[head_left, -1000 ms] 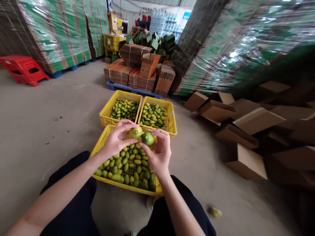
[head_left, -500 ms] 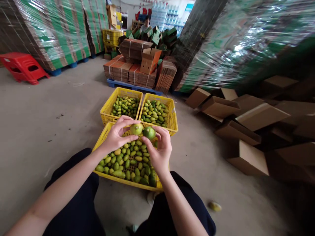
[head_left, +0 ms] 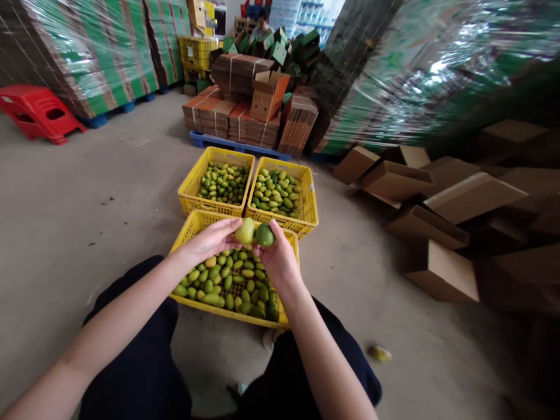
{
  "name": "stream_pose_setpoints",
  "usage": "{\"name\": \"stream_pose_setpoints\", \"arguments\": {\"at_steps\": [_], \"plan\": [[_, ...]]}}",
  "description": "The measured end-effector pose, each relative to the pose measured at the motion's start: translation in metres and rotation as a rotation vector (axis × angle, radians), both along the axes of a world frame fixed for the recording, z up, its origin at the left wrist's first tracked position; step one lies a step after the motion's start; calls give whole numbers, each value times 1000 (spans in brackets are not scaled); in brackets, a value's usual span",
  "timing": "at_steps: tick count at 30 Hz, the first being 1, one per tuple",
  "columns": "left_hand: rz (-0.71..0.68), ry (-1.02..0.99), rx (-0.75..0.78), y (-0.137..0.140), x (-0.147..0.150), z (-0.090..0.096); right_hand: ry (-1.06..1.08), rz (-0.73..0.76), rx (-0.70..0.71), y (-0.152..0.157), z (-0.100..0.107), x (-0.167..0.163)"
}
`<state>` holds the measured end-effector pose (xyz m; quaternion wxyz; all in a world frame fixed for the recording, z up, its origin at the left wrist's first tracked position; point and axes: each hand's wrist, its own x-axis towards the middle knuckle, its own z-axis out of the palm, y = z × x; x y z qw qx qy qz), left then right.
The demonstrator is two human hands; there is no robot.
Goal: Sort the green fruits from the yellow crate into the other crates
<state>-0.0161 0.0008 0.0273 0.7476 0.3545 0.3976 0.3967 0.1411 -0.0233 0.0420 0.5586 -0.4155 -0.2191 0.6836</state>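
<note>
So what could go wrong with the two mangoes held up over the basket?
One could slip. The left hand holds the pale mango and the right hand the green mango with fingers only, pressed together, so either might drop and bruise on the fruit in the near basket. It might also bounce out onto the floor, where one stray mango already lies.

Soft, even daylight; brightest behind the far boxes [head_left: 245, 70]. Glare streaks the wrapped stacks [head_left: 420, 76] right of them; the edges bend and blur.
</note>
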Motion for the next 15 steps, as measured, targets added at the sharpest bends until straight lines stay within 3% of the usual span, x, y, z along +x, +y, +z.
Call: {"name": "stream_pose_setpoints", "arguments": {"at_steps": [5,9,12,15], "plan": [[216,48,259,2,2,3,-79,-113,130,-3,-3,3],[211,29,391,1,2,7,-270,-198,320,-7,-3,2],[213,-57,366,1,1,8,-319,-206,363,-8,-2,1],[229,-211,201,0,1,9,-167,-106,293,-3,-4,2]]}}
